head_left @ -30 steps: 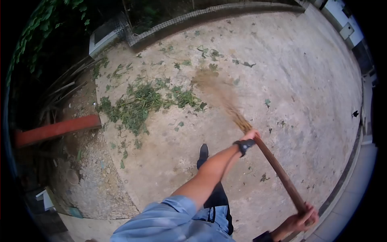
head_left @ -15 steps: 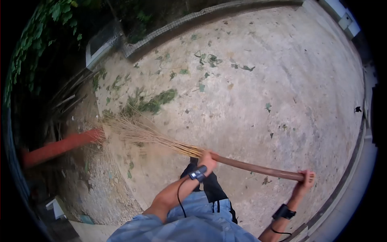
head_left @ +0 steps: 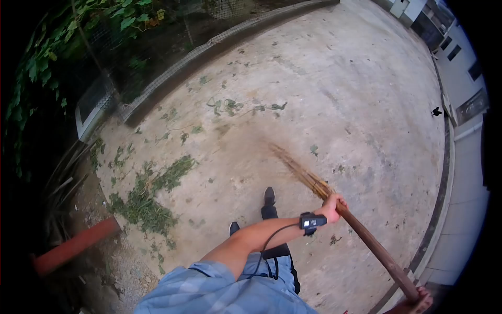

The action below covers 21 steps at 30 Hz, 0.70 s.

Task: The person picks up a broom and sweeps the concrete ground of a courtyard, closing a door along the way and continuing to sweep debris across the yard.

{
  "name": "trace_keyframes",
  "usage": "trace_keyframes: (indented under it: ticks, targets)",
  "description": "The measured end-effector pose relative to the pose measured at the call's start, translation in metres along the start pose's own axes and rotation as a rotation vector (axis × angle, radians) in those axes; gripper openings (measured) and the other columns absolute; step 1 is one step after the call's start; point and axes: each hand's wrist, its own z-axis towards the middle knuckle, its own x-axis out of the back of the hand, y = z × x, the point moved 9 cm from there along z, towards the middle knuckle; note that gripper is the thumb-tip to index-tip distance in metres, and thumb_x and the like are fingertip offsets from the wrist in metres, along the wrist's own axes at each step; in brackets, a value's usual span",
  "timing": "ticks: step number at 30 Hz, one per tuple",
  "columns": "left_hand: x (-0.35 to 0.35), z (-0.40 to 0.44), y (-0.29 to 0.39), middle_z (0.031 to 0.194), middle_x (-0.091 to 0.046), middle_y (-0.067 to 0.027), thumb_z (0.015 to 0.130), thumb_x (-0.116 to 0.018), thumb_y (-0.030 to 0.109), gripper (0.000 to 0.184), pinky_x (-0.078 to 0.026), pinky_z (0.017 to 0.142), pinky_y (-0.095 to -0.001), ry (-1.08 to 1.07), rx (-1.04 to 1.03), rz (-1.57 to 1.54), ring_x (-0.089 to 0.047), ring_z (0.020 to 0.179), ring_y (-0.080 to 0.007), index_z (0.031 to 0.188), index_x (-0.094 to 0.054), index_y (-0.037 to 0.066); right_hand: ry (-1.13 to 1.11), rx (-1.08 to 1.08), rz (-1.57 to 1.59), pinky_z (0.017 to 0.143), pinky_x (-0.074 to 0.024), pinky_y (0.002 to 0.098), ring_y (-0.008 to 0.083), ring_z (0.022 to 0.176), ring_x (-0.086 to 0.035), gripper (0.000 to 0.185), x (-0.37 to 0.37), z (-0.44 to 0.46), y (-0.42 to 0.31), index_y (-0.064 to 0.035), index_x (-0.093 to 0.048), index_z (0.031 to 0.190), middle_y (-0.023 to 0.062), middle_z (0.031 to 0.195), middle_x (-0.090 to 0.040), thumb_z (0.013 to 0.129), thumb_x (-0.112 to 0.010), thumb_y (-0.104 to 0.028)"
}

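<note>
A long wooden-handled broom [head_left: 368, 239] slants from the lower right toward the middle of the concrete. My left hand [head_left: 332, 208] is wrapped round the lower handle, just above the bound twigs. Near the top end, at the lower right edge, my right hand [head_left: 422, 299] grips the handle. The broom's twigs point up and left, and their tips are blurred. Left of the broom, a heap of green cut plants [head_left: 146, 206] lies on the ground. Scattered leaves [head_left: 225, 107] lie beyond it.
A red beam [head_left: 78, 245] juts in at the left over gravel. A low mesh-topped wall [head_left: 172, 78] curves along the far left, with leafy vines behind. A dark shoe [head_left: 269, 196] stands on the concrete [head_left: 366, 104]. A pale building [head_left: 455, 172] borders the right.
The broom swept left to the plant heap, then swung back right with both hands still on it. The heap's plants now lie closer together near the beam. The view has turned right.
</note>
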Motion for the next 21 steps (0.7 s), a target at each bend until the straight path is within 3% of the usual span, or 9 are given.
trace_keyframes:
  ticks: [3, 5, 8, 9, 11, 13, 16, 19, 21]
  targets:
    - [-0.023, 0.081, 0.064, 0.052, -0.046, -0.0063, 0.062, -0.055, 0.013, 0.015, -0.043, 0.052, -0.0315, 0.003, -0.019, 0.179, -0.048, 0.051, -0.0212, 0.056, -0.042, 0.009, -0.126, 0.011, -0.091, 0.054, -0.0521, 0.0356, 0.0228, 0.057, -0.055, 0.017, -0.073, -0.041, 0.033, -0.0005, -0.045, 0.075, 0.0103, 0.062, -0.050, 0.072, -0.062, -0.005]
    - [-0.034, 0.127, 0.121, 0.052, -0.045, -0.0068, 0.065, -0.051, 0.005, 0.010, -0.044, 0.051, -0.0343, 0.006, -0.102, 0.258, -0.047, 0.050, -0.0224, 0.060, -0.043, 0.007, -0.298, -0.064, -0.213, 0.067, -0.0416, 0.0301, 0.0175, 0.069, -0.047, 0.013, -0.121, -0.061, 0.086, -0.0041, -0.039, 0.075, 0.0084, 0.072, -0.048, 0.083, -0.050, -0.004]
    - [-0.008, 0.216, 0.189, 0.053, -0.046, -0.0069, 0.065, -0.052, 0.003, 0.010, -0.044, 0.052, -0.0340, -0.006, -0.049, 0.375, -0.048, 0.052, -0.0221, 0.060, -0.044, 0.006, -0.253, -0.181, -0.152, 0.067, -0.0456, 0.0319, 0.0194, 0.067, -0.052, 0.014, -0.189, -0.061, 0.161, -0.0028, -0.041, 0.074, 0.0113, 0.069, -0.052, 0.078, -0.052, 0.004]
    - [-0.014, 0.175, 0.209, 0.054, -0.046, -0.0070, 0.065, -0.053, 0.004, 0.010, -0.044, 0.053, -0.0332, 0.118, -0.128, 0.275, -0.049, 0.052, -0.0218, 0.060, -0.044, 0.006, -0.222, -0.244, -0.057, 0.068, -0.0466, 0.0325, 0.0191, 0.067, -0.053, 0.015, -0.205, -0.056, 0.186, -0.0022, -0.042, 0.072, 0.0107, 0.067, -0.052, 0.076, -0.055, 0.005]
    - [-0.004, 0.149, 0.246, 0.056, -0.048, -0.0061, 0.064, -0.056, 0.006, 0.011, -0.044, 0.054, -0.0319, 0.047, -0.303, 0.003, -0.050, 0.054, -0.0211, 0.061, -0.046, 0.006, -0.263, -0.334, 0.014, 0.066, -0.0469, 0.0316, 0.0189, 0.065, -0.054, 0.015, -0.243, -0.046, 0.223, -0.0034, -0.043, 0.071, 0.0102, 0.068, -0.053, 0.077, -0.054, 0.004]
    - [0.036, 0.125, 0.287, 0.053, -0.048, -0.0045, 0.067, -0.055, 0.011, 0.013, -0.043, 0.051, -0.0325, 0.104, -0.459, -0.105, -0.048, 0.049, -0.0199, 0.057, -0.047, 0.009, -0.396, -0.433, 0.170, 0.063, -0.0476, 0.0314, 0.0182, 0.061, -0.053, 0.016, -0.288, -0.045, 0.256, -0.0050, -0.044, 0.071, 0.0087, 0.068, -0.053, 0.075, -0.056, 0.005]
    - [0.095, 0.055, 0.351, 0.052, -0.045, -0.0041, 0.066, -0.053, 0.010, 0.013, -0.042, 0.051, -0.0336, 0.223, -0.658, -0.130, -0.046, 0.048, -0.0201, 0.056, -0.044, 0.010, -0.654, -0.619, 0.091, 0.063, -0.0482, 0.0317, 0.0188, 0.061, -0.057, 0.013, -0.360, -0.094, 0.304, -0.0059, -0.046, 0.072, 0.0069, 0.069, -0.053, 0.076, -0.056, 0.001]
    - [0.146, -0.029, 0.366, 0.051, -0.042, -0.0051, 0.062, -0.048, 0.007, 0.015, -0.042, 0.050, -0.0376, 0.565, -0.795, -0.436, -0.043, 0.047, -0.0215, 0.054, -0.036, 0.010, -0.743, -0.806, 0.206, 0.065, -0.0489, 0.0324, 0.0205, 0.064, -0.060, 0.010, -0.392, -0.125, 0.337, -0.0048, -0.047, 0.075, 0.0078, 0.070, -0.055, 0.077, -0.056, -0.002]
    - [0.160, -0.047, 0.382, 0.048, -0.040, -0.0053, 0.065, -0.048, 0.008, 0.015, -0.042, 0.049, -0.0417, 0.436, -1.007, -0.332, -0.041, 0.044, -0.0224, 0.055, -0.037, 0.009, -0.767, -0.912, 0.302, 0.068, -0.0502, 0.0333, 0.0232, 0.066, -0.061, 0.010, -0.396, -0.135, 0.370, -0.0051, -0.047, 0.080, 0.0115, 0.073, -0.057, 0.078, -0.057, -0.004]
